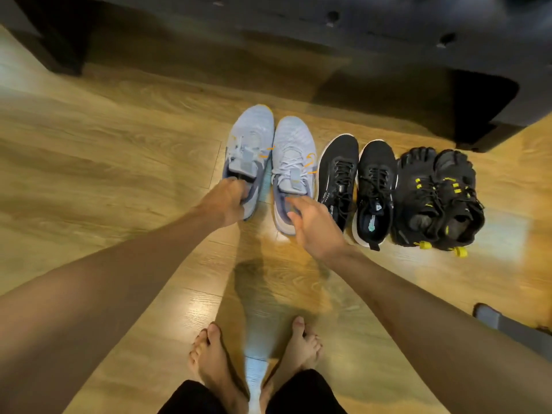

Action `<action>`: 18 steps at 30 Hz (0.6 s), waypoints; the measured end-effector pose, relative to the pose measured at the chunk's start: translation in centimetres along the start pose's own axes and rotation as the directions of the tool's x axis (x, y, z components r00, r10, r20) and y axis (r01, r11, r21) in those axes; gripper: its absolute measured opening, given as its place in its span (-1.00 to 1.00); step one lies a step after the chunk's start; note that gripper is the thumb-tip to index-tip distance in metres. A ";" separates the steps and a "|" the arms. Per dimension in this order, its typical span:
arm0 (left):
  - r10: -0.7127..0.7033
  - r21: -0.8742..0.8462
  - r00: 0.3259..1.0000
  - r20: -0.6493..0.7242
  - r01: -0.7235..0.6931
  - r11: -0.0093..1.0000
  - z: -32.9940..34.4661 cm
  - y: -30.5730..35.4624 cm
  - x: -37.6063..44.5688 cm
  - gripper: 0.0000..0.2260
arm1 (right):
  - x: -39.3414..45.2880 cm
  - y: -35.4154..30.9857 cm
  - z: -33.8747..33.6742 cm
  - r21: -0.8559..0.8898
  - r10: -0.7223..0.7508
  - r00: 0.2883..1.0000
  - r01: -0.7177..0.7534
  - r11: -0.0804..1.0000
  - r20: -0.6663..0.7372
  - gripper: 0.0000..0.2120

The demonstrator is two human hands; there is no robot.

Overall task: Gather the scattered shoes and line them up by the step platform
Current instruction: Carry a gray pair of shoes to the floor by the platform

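Three pairs of shoes stand in a row on the wooden floor in front of the dark step platform (388, 49). At the left is a light blue pair: my left hand (225, 201) grips the heel collar of the left light blue sneaker (252, 135). My right hand (316, 224) hovers with relaxed fingers over the heel of the right light blue sneaker (294, 150). To the right stand two black sneakers with white soles (340, 162) (376, 180). A black toe-shoe pair with yellow details (436, 198) ends the row.
The wooden floor (104, 162) stretches to the left of the row. My bare feet (209, 354) stand at the bottom centre. A grey object (490, 318) lies at the right edge. A dark platform leg (59, 55) stands at the upper left.
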State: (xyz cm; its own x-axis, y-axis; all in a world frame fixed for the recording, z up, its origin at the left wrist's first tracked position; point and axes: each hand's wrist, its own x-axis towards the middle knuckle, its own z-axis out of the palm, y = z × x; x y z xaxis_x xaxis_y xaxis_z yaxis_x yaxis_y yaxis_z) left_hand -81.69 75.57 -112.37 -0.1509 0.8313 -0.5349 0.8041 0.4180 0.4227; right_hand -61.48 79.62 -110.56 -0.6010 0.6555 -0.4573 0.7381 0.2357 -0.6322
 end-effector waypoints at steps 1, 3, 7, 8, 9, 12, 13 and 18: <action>-0.003 -0.057 0.999 -0.032 0.001 0.998 -1.3 1.0 -0.4 -0.91 | -0.4 -1.0 -1.2 0.022 -0.016 1.000 0.016 1.000 -0.017 -0.66; 0.014 -0.160 0.994 -0.109 -0.032 0.987 -4.8 3.5 -1.4 -0.87 | -0.9 -3.3 -4.3 0.055 -0.040 0.996 0.044 0.997 -0.074 -0.60; 0.175 -0.236 0.951 -0.254 -0.236 0.943 -14.4 10.4 -5.8 -0.66 | -3.5 -10.4 -12.5 0.187 -0.017 0.968 0.066 0.980 -0.251 -0.57; 0.220 -0.250 0.934 -0.283 -0.293 0.923 -17.1 12.3 -7.5 -0.64 | -4.8 -12.7 -14.8 0.250 -0.001 0.958 0.075 0.965 -0.287 -0.57; 0.259 -0.267 0.915 -0.311 -0.345 0.900 -19.9 14.1 -9.6 -0.64 | -6.6 -15.1 -17.2 0.308 0.009 0.951 0.092 0.947 -0.310 -0.57; 0.360 -0.303 0.857 -0.369 -0.477 0.825 -29.2 19.6 -17.2 -0.63 | -12.8 -23.0 -25.0 0.365 -0.040 0.924 0.190 0.912 -0.381 -0.61; 0.389 -0.309 0.845 -0.368 -0.506 0.805 -32.3 21.4 -19.7 -0.62 | -14.9 -25.6 -27.8 0.346 -0.063 0.907 0.223 0.911 -0.417 -0.63; 0.424 -0.354 0.798 -0.428 -0.579 0.734 -48.0 29.2 -31.7 -0.62 | -24.4 -39.3 -41.1 0.147 -0.180 0.821 0.303 0.942 -0.541 -0.60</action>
State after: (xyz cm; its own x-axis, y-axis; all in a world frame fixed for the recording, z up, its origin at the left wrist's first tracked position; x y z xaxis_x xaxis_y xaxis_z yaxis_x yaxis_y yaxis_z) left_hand -80.99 78.96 -47.95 -0.0258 0.9975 0.0652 0.4746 -0.0452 0.8790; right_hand -63.24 83.87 -48.80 -0.4605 0.8844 0.0766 0.4682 0.3152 -0.8255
